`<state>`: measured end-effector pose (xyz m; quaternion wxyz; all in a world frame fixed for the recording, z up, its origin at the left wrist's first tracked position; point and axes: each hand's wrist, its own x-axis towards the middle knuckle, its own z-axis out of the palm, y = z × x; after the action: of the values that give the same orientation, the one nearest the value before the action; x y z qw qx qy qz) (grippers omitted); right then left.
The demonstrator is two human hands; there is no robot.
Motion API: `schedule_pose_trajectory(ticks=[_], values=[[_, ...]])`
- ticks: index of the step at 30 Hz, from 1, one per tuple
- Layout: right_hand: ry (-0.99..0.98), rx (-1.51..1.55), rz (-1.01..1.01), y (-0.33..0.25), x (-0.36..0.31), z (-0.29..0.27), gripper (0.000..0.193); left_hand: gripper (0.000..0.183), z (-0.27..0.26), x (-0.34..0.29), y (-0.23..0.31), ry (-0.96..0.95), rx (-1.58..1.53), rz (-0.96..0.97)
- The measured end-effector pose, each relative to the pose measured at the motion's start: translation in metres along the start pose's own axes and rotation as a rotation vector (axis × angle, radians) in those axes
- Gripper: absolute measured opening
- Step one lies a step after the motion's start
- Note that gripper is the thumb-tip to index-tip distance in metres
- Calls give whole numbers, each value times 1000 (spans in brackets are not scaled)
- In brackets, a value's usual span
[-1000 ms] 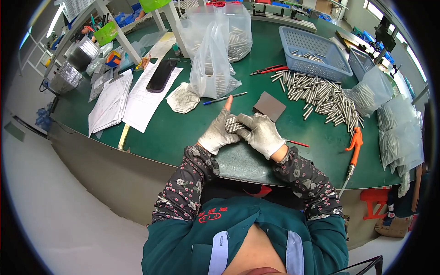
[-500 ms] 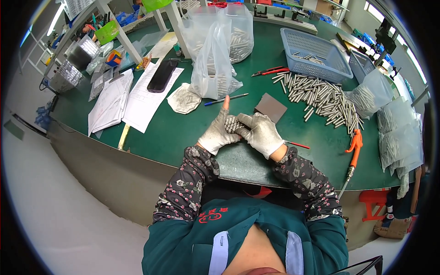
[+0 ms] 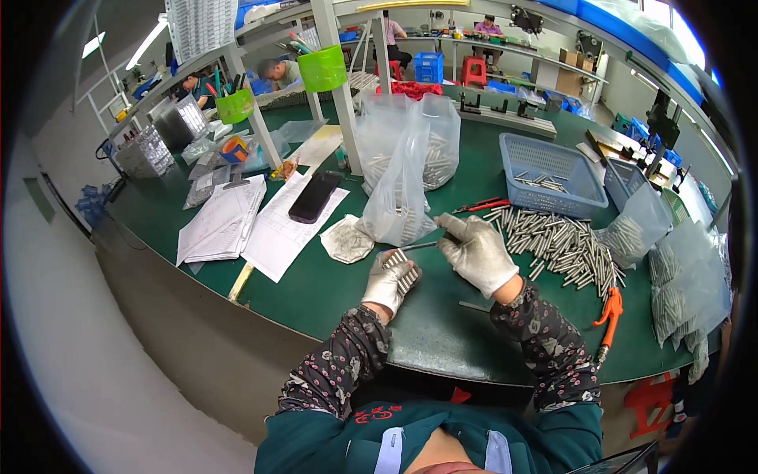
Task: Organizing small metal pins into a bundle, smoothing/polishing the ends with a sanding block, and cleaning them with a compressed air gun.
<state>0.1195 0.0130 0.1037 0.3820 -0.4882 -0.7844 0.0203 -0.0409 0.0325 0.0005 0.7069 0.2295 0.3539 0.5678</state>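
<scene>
In my left hand [image 3: 385, 284], gloved in white, is a bundle of short metal pins [image 3: 404, 271], its fingers wrapped round them and the pins side by side. My right hand [image 3: 478, 254], also gloved, is raised apart from it to the right, its fingers curled together. Whether anything is between those fingertips is hidden. Behind the hands lies a pen [image 3: 418, 246], partly covered by the right hand. A thin grey rod [image 3: 473, 306] lies by my right sleeve. Beyond the right hand spreads a loose heap of metal pins [image 3: 553, 241].
A blue basket [image 3: 553, 202] with some pins stands behind the heap, near red-handled pliers [image 3: 483, 205]. Bags of pins [image 3: 399, 213] stand at the back. An orange air gun [image 3: 609, 316] lies right. Left are a cloth pad [image 3: 347, 239], a phone [image 3: 314, 197] and papers [image 3: 225, 217].
My hands, together round the bundle before, are now apart. The right has moved away to the right and up; the left keeps the pins, now turned sideways. The view has tilted up.
</scene>
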Motion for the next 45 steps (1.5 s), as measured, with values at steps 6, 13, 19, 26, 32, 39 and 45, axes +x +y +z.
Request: schedule_pose_trajectory(ticks=[6,13,19,26,32,39,45], values=[[61,-282,-286,0,68,5,41,19,-13,-1,12,-3,-318,-178],[60,-279,-259,32,79,10,24,29,24,-26,93,-419,-182,88],[84,-308,-262,36,56,0,18,31,82,-12,142,-503,-61,309],[128,-251,-158,27,34,-8,20,36,103,-7,129,-481,-4,257],[166,378,169,-1,-22,-3,20,56,55,-57,51,-596,409,139],[-107,93,71,-25,-66,44,52,77,-4,-39,-37,-606,577,451],[-85,-57,20,-28,-69,60,53,83,-20,-37,-30,-461,1011,619]])
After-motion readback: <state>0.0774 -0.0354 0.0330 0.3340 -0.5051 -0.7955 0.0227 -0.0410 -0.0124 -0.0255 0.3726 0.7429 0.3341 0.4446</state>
